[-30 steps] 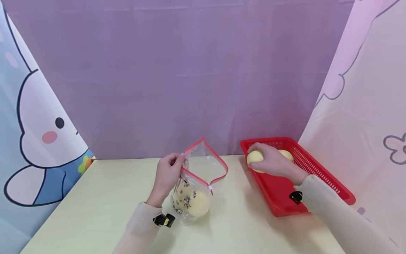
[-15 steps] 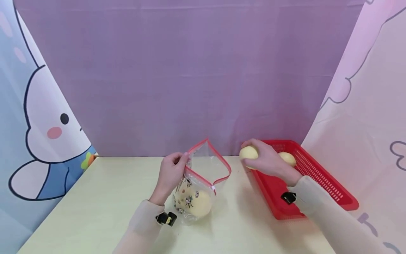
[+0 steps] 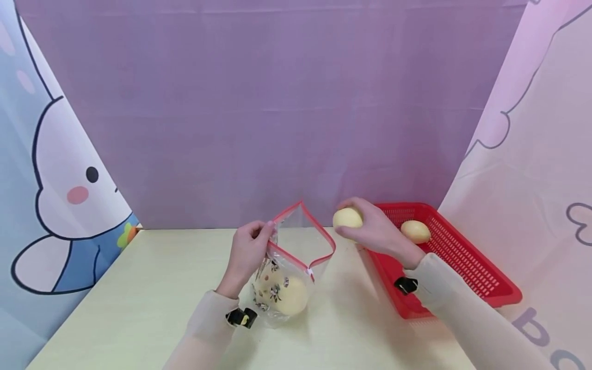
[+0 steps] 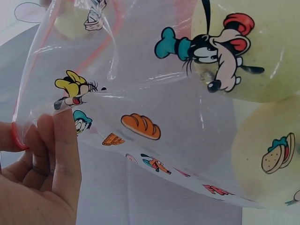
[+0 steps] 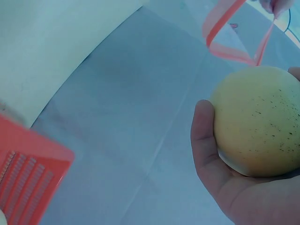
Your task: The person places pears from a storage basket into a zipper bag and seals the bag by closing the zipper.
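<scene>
The person's right hand (image 3: 374,228) cups a round, pale-yellow fruit (image 3: 348,221), thumb and fingers curled about it. The fruit is off the bench (image 3: 162,282), near the open mouth of a clear printed bag (image 3: 270,288) and left of the red basket (image 3: 467,246), where another fruit (image 3: 415,232) lies. The left hand (image 3: 247,252) pinches the bag's red rim at one side only; at least two fruits (image 4: 258,126) show through the plastic.

That single hold looks like the weak point. The far side of the rim has no support, so a nudge from the right hand or its fruit could fold the mouth shut or drag the bag askew. The white slider (image 3: 310,271) juts at the near corner and might snag. The held fruit seems smooth, so a loosened grip could let it roll away across the bench.
</scene>
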`<state>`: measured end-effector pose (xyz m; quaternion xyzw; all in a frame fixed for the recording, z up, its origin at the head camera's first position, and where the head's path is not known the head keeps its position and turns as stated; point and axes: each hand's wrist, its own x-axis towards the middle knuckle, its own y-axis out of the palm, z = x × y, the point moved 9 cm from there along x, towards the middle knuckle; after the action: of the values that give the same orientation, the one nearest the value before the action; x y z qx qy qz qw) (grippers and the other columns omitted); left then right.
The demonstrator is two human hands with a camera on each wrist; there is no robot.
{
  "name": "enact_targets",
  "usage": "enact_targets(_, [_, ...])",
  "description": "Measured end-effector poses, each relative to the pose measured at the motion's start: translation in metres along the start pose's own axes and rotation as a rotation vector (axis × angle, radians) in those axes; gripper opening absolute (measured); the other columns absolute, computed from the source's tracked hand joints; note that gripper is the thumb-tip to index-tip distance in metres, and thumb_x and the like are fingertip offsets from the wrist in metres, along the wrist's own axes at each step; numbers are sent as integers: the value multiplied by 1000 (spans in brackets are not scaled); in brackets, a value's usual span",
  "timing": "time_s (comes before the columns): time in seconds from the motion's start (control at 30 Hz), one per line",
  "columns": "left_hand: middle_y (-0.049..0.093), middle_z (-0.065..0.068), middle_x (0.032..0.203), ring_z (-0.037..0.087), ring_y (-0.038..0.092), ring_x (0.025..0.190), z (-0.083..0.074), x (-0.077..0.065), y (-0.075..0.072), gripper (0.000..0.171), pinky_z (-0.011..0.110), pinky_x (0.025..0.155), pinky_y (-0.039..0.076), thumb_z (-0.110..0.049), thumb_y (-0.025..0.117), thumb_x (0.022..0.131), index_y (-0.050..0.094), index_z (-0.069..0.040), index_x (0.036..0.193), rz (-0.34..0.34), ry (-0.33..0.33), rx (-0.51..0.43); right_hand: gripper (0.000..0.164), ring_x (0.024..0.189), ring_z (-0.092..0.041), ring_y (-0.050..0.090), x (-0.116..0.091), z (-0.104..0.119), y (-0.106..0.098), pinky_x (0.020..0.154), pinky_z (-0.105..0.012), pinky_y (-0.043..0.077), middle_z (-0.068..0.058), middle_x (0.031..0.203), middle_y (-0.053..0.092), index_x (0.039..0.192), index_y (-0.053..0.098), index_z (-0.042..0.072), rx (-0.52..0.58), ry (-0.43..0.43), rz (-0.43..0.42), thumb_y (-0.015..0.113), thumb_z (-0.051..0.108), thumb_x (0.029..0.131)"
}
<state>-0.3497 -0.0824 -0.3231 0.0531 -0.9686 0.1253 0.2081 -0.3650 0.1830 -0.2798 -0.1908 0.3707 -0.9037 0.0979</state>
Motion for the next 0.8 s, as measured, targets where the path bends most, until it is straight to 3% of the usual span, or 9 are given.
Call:
enact_targets(0.37, [57, 7, 66, 19, 51, 49, -1, 1, -2, 32, 26, 44, 47, -23, 59, 105, 71, 4, 95, -3, 3, 3, 52, 102, -28, 58, 6, 24, 11, 74, -41, 57, -3, 123, 58, 130, 56, 22, 67, -27, -25, 80, 31, 84])
enact_targets(0.63, [58, 8, 69, 18, 52, 50, -1, 1, -1, 30, 27, 45, 49, -23, 60, 105, 72, 1, 93, -2, 0, -1, 51, 98, -29, 59, 7, 35, 25, 71, -39, 57, -5, 122, 58, 132, 57, 19, 135, -65, 11, 78, 28, 87])
enact_targets(0.8, [59, 8, 70, 18, 53, 51, 0, 1, -1, 29, 34, 46, 53, -23, 60, 105, 72, 1, 93, -5, -2, 3, 47, 95, -29, 60, 9, 40, 35, 70, -39, 57, -7, 122, 59, 131, 59, 18, 165, -97, 43, 77, 27, 88])
